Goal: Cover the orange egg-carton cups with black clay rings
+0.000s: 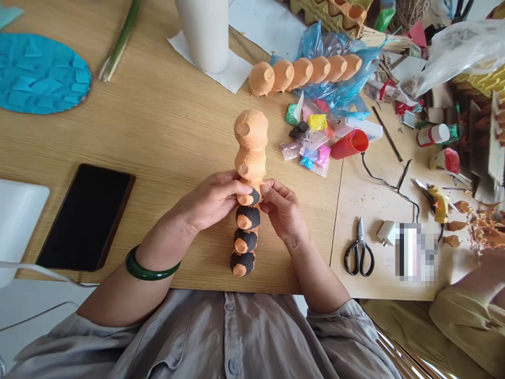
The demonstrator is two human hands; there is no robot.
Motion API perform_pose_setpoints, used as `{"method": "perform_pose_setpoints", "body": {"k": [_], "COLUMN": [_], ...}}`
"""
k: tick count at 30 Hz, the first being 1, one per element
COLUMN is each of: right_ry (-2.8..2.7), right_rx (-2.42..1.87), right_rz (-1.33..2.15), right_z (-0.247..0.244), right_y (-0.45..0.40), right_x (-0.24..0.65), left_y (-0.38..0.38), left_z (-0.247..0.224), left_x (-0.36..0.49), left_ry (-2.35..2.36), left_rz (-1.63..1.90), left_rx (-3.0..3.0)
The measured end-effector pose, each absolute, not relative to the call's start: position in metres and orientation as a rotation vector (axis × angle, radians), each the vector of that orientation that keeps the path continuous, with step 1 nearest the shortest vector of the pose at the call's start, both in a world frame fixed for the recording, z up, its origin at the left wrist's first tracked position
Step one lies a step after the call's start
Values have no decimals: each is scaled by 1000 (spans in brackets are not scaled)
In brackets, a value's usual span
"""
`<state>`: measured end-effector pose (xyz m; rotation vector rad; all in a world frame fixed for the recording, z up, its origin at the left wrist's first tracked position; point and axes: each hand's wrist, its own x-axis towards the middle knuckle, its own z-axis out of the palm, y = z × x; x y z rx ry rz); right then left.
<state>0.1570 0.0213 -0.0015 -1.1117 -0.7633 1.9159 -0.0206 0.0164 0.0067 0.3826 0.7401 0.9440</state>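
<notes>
The left hand (215, 202) grasps the knobbly column (251, 131) from its left side, thumb pressed on the uppermost black patch (254, 196). The right hand (282, 208) has thumb and forefinger drawn together, touching the column's right edge; whether they pinch some of the covering, I cannot tell. The column lies along the tabletop (158, 131), its near end close to the table edge.

What could go wrong: a hard thumb could dent or smear the black covering if it is soft, as it appears, and uneven pressure from the two hands could crack or bend the column at one of its narrow waists. A sideways pull might lift a patch's edge.

The column is a chain of rounded swellings, matt, orange and grainy at the far end; nearer, black wraps the swellings, leaving blunt orange knobs bare. Beyond it to the right sits a similar orange row (302, 72) of smooth domes against crinkled, translucent blue plastic (335, 100). Right of the column are small glossy packets (316, 122), a red cup (347, 146) and black-handled scissors (360, 252); well to its left lies a flat, dark-screened device (84, 218).
</notes>
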Motion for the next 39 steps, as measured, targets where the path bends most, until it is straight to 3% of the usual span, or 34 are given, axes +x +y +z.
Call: {"method": "perform_pose_setpoints", "body": {"k": [39], "right_ry": [-644], "right_rx": [-1014], "right_rz": [2039], "right_z": [-7], "right_y": [40], "right_x": [172], "left_y": [15], "left_z": [-8], "left_x": [-21], "left_ry": [627], "left_rz": [980], "left_rx": [565]}}
